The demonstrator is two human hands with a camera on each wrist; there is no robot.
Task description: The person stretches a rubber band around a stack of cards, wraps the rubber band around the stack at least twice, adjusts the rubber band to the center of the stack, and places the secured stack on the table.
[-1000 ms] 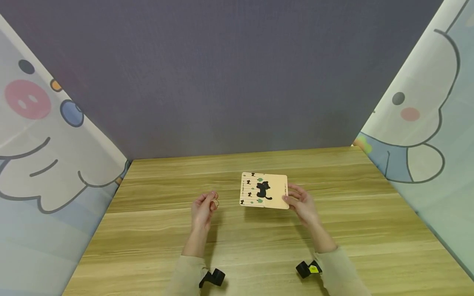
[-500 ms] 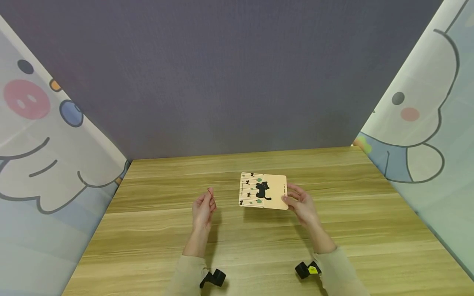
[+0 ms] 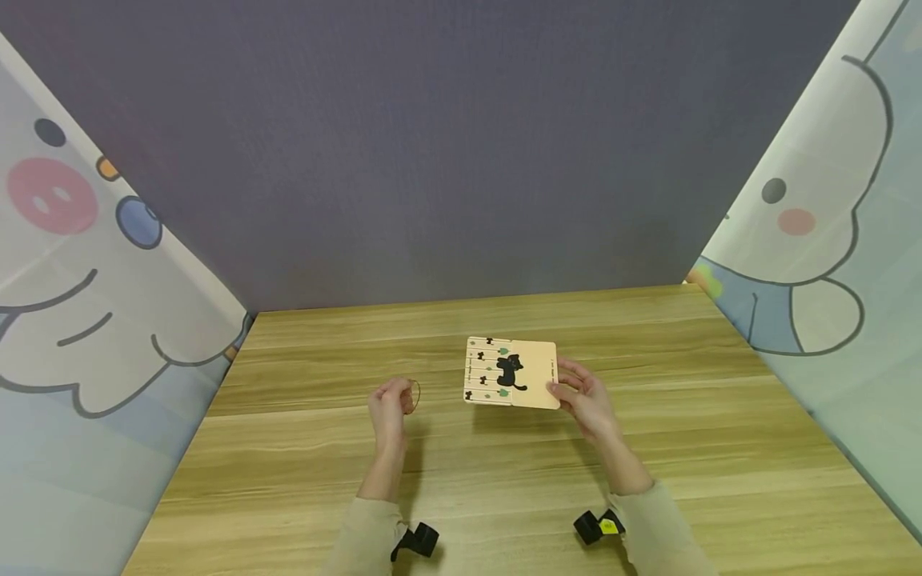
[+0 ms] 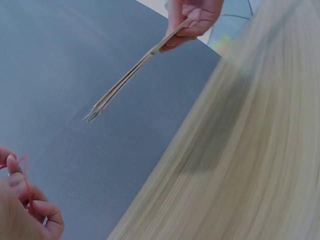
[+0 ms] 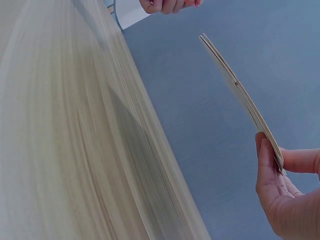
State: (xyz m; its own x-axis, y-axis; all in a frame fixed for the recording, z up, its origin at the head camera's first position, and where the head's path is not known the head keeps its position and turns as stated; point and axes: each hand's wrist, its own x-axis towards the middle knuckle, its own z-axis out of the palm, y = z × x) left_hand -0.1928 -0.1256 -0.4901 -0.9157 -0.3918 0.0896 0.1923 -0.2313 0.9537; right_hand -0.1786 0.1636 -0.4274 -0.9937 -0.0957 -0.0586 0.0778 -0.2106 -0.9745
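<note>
Thumb and fingers of my right hand [image 3: 589, 406] pinch the right edge of a thin cream sticky-note pad [image 3: 533, 372], raised over the table. A black cat is printed on its face, with narrow strips at the left end. Seen edge-on in the right wrist view, the pad [image 5: 240, 87] shows several thin layers. To its left, apart from it, my left hand [image 3: 389, 412] has curled fingers holding a thin loop like a rubber band [image 3: 418, 394]. The band [image 4: 27, 182] looks reddish in the left wrist view.
Both hands are above a wood-grain table [image 3: 288, 464]. Behind it rises a dark grey panel [image 3: 461, 160]. Cartoon-printed curtains [image 3: 65, 336] stand at the left and right sides. A black wrist camera [image 3: 425, 540] is strapped to each forearm.
The left hand has turned and dipped slightly, and the band went from a stretched, twisted shape to a rounder loop. The right hand and pad have barely moved.
</note>
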